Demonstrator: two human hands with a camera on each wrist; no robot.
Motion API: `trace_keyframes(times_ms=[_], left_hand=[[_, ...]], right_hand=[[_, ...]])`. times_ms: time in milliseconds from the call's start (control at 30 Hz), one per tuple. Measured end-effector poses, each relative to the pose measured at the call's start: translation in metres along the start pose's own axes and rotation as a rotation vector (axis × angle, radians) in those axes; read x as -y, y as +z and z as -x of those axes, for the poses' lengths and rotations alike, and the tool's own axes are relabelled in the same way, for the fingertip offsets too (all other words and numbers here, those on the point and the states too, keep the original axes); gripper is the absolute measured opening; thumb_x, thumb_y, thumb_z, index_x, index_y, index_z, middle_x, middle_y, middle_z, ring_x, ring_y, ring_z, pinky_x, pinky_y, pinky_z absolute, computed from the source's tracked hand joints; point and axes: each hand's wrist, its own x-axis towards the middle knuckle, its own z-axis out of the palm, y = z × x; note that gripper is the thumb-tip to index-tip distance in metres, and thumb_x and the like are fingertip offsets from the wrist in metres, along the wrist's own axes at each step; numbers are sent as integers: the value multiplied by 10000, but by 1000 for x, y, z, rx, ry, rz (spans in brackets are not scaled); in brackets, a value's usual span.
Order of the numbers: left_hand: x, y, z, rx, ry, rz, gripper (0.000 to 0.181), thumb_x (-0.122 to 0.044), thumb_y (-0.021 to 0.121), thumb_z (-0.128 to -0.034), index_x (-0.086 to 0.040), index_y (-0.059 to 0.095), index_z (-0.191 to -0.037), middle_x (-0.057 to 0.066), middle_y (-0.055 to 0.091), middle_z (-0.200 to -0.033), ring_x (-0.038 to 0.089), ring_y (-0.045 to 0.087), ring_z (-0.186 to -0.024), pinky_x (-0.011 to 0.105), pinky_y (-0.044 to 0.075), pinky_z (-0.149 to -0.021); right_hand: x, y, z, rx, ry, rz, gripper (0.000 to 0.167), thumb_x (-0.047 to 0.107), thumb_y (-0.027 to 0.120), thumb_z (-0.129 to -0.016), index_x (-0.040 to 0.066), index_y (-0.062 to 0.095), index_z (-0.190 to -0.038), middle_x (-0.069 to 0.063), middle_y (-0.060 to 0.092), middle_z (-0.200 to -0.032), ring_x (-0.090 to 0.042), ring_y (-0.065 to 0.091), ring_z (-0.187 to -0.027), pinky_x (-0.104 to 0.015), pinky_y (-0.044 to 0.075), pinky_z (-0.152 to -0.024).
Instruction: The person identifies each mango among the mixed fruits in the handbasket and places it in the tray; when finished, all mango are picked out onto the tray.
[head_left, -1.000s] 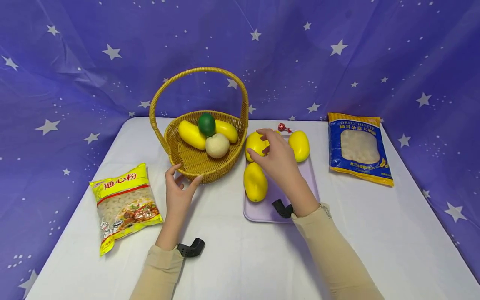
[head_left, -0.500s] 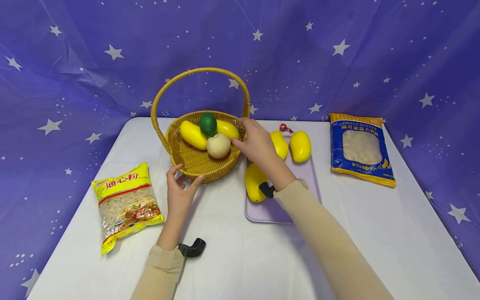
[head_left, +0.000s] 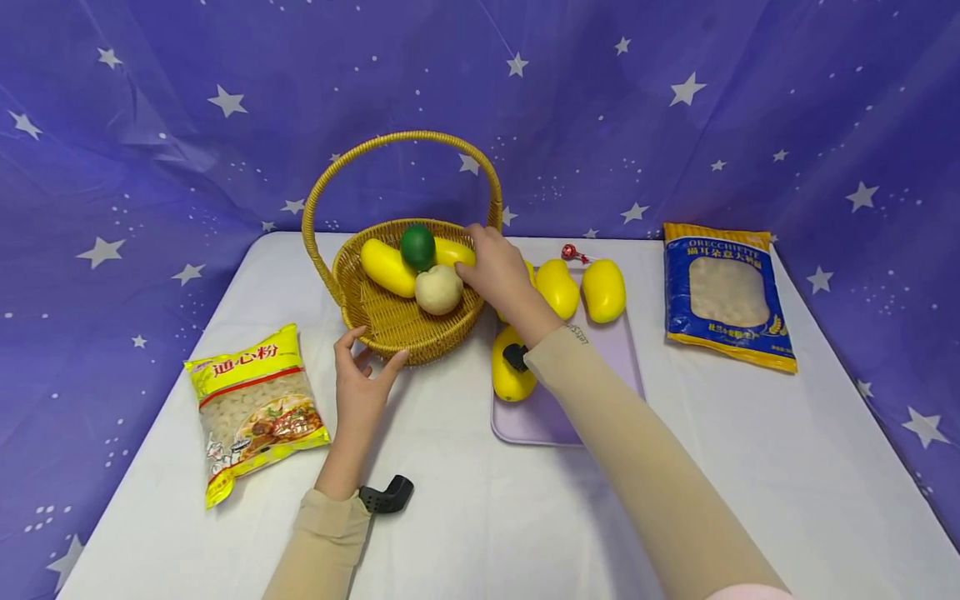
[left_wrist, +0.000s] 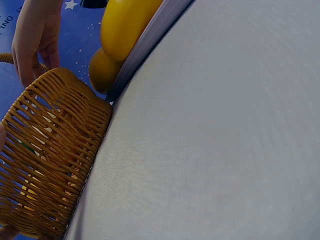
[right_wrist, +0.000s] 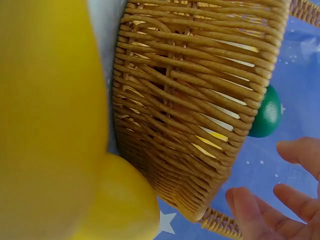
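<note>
A wicker basket (head_left: 397, 329) with an arched handle stands left of centre. In it lie two yellow mangoes (head_left: 386, 268), a dark green egg-shaped fruit (head_left: 417, 247) and a beige round fruit (head_left: 438, 289). My left hand (head_left: 360, 396) touches the basket's front outer side with spread thumb and fingers. Over the right rim reaches my right hand (head_left: 497, 265), its fingertips partly hidden from the head view. In the right wrist view the loosely bent fingers (right_wrist: 295, 200) hold nothing. A lilac tray (head_left: 555, 421) beside the basket bears several mangoes (head_left: 557, 289), one mostly behind the right hand.
A yellow bag of macaroni (head_left: 255, 408) lies at the left. At the right is a blue bag of orecchiette (head_left: 727, 296). A red-wrapped lollipop (head_left: 572, 252) lies behind the tray. A starry purple cloth (head_left: 600, 125) hangs behind the white table (head_left: 450, 517).
My right hand has moved left from above the tray's mangoes to the basket's right rim. The left hand stays at the basket. The fruits look unmoved.
</note>
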Motion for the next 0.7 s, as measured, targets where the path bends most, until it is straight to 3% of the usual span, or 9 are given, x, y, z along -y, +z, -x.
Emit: trace_keyframes(times_ms=[233, 433, 700], left_hand=[[0, 0, 0, 1, 6, 5, 735, -400, 747, -838, -187, 337, -1410, 40, 291, -1488, 288, 441, -1270, 481, 344, -1046], [1, 0, 0, -2, 16, 7, 720, -390, 748, -840, -197, 343, -1404, 48, 299, -1481, 291, 448, -1262, 486, 348, -1042], [-1, 1, 1, -14, 37, 8, 704, -370, 755, -840, -191, 349, -1386, 72, 321, -1458, 295, 470, -1239, 479, 361, -1027]], right_hand=[[3, 4, -15, 75, 17, 96, 621, 323, 667, -902, 94, 416, -1422, -119, 509, -1307, -262, 560, -1085, -390, 477, -926], [3, 9, -22, 98, 6, 149, 560, 315, 676, -896, 74, 463, -1354, -121, 537, -1242, -256, 559, -1059, -387, 479, -912], [3, 12, -30, 126, 16, 193, 591, 295, 664, -889, 84, 447, -1397, -119, 530, -1289, -265, 548, -1107, -398, 466, -928]])
